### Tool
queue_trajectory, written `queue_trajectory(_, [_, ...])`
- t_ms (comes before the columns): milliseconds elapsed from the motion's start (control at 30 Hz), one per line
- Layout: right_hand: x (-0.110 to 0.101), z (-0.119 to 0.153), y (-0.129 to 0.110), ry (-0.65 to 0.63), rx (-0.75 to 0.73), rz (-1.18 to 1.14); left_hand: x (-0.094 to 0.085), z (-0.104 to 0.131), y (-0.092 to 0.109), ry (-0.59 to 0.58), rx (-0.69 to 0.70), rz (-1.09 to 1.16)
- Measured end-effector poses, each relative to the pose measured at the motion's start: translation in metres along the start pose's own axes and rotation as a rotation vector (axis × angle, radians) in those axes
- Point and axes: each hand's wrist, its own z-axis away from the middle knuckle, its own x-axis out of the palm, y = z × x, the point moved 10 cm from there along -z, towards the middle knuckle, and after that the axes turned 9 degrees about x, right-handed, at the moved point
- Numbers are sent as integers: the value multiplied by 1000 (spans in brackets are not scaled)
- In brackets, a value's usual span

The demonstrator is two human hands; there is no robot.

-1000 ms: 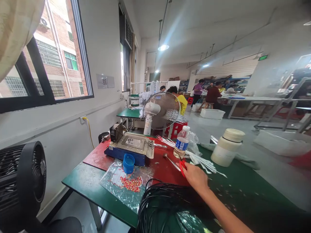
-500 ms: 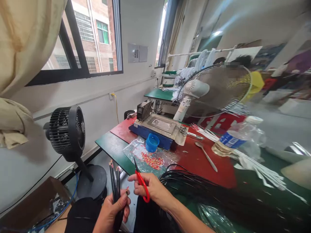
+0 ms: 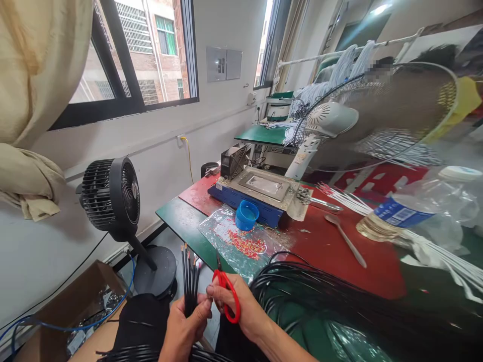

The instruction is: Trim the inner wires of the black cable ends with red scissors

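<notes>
A bundle of black cables (image 3: pixel 190 286) stands upright in my left hand (image 3: pixel 183 322), fingers wrapped round it. Orange and reddish wire ends show at the cables' tops. My right hand (image 3: pixel 247 301) holds red-handled scissors (image 3: pixel 219 275), blades pointing up and away. Its thumb and forefinger pinch close against my left fingertips; whatever lies between them is too small to make out. On the table, right of my hands, lies a large heap of black cables (image 3: pixel 279 279). More cables (image 3: pixel 128 353) lie across my lap.
Small red and yellow scraps (image 3: pixel 247 245) cover a plastic sheet beside a blue cup (image 3: pixel 246 216). Behind are a blue-sided hot plate machine (image 3: pixel 264 188), a spoon (image 3: pixel 347 241), a bottle (image 3: pixel 396 216) and a white fan (image 3: pixel 328 118). A black fan (image 3: pixel 113 201) stands left, beside a cardboard box (image 3: pixel 92 281).
My right hand has moved in against my left fingertips, and its stretched forefinger has curled into a pinch. The scissors stand more upright. The view has shifted, so the table appears further right.
</notes>
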Motion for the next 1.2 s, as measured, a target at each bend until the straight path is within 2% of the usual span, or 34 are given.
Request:
queue_trajectory(100, [-1, 1, -10, -10, -19, 100, -10, 0, 4, 98, -43, 82])
queue_trajectory(233, [16, 11, -28, -124, -148, 539, -26, 0, 20, 217, -17, 122])
queue_trajectory(333, [25, 17, -27, -158, -171, 797, -32, 0, 27, 258, 1, 119])
queue_trajectory(433, [29, 16, -20, -161, -139, 917, -34, -2, 29, 264, 24, 81])
queue_trajectory(767, [23, 11, -14, -37, -169, 1052, -49, -9, 36, 312, 138, -191])
queue_trajectory(933, [21, 7, -4, -48, -144, 1001, -49, -11, 32, 303, 128, -162])
queue_trajectory(1200, [15, 3, 2, 13, -131, 952, -45, -10, 21, 310, 54, -96])
